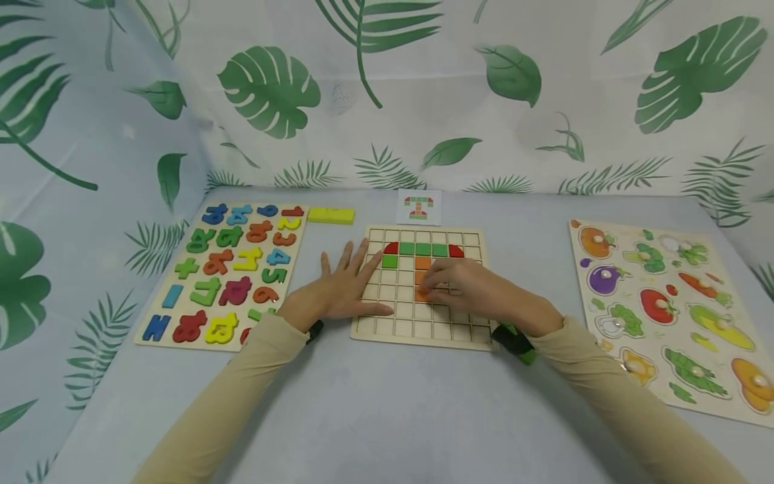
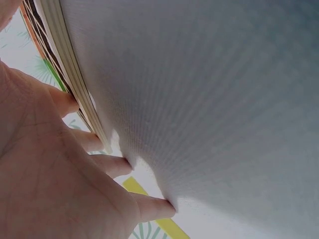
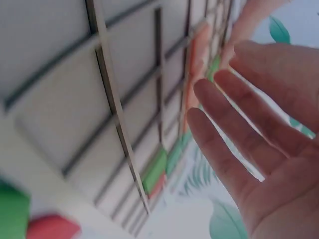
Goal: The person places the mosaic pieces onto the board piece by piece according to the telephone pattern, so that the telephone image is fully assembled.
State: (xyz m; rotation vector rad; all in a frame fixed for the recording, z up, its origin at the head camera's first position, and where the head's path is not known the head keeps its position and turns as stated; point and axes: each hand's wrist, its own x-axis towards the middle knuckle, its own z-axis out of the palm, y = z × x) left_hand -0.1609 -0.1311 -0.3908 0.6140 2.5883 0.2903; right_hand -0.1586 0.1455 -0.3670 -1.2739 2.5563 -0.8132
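A wooden grid board [image 1: 393, 329] lies in the middle of the table. Across its top run green square tiles [image 1: 423, 249] between two red rounded tiles [image 1: 456, 251], with a light green tile [image 1: 390, 261] below the left one. Orange square tiles [image 1: 422, 263] form a column beneath. My right hand [image 1: 468, 286] pinches the lowest orange tile at the column, its other fingers extended close by in the right wrist view. Spread flat, my left hand [image 1: 338, 289] rests over the board's left edge, some fingers on the table beside it.
A pattern card [image 1: 418, 207] lies behind the board. A yellow block [image 1: 330, 215] sits next to a number puzzle [image 1: 166, 331] at left. On the right is a vegetable puzzle [image 1: 617, 269]. Loose green [image 3: 12, 214] and red blocks [image 3: 52, 228] lie beside the board, near my right wrist.
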